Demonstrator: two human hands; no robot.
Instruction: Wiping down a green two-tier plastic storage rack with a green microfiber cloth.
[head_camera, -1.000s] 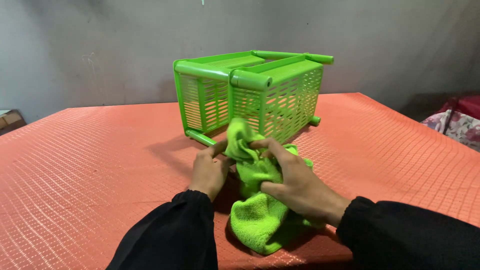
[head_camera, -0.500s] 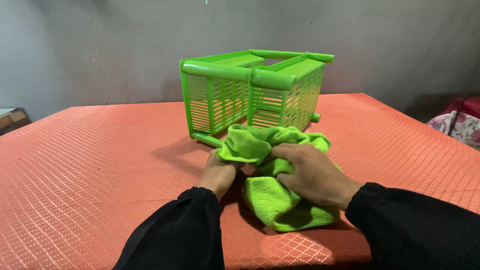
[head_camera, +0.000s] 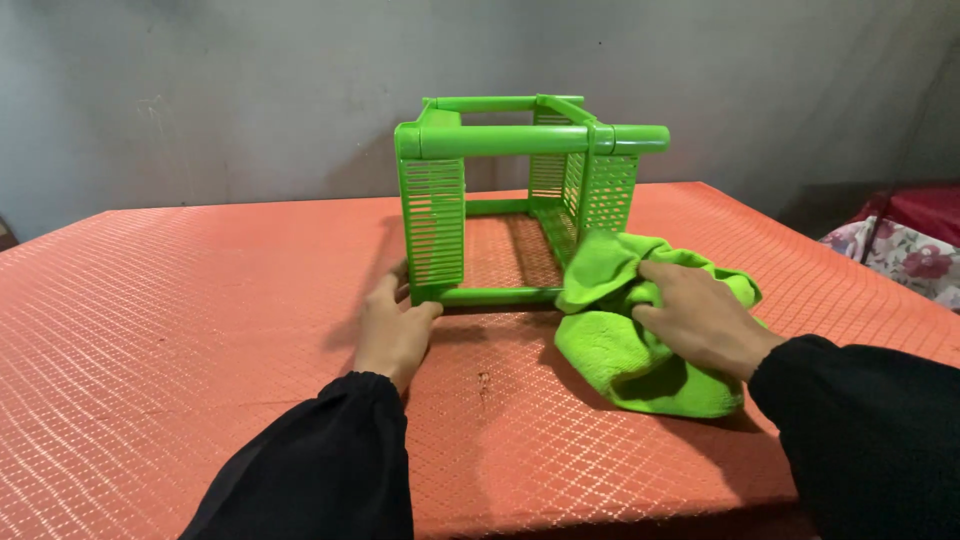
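Note:
A green plastic rack (head_camera: 530, 140) with slotted panels and round tubes lies on its side on the orange-red patterned table (head_camera: 200, 300), its open side facing me. My left hand (head_camera: 392, 335) grips the rack's lower left corner, thumb on the bottom tube and fingers behind the slotted panel. My right hand (head_camera: 700, 320) rests on a bunched bright green microfibre cloth (head_camera: 610, 350) and grips its folds. The cloth lies to the right of the rack and touches its lower right panel. Both arms are in black sleeves.
A grey wall stands just behind the table. At the far right, beyond the table's edge, lies floral fabric (head_camera: 900, 255) with something dark red behind it. The table's front edge runs close below my arms.
The rack has turned so its open side faces me. My left hand let go of the cloth and took the rack's lower corner. My right hand carried the cloth to the right.

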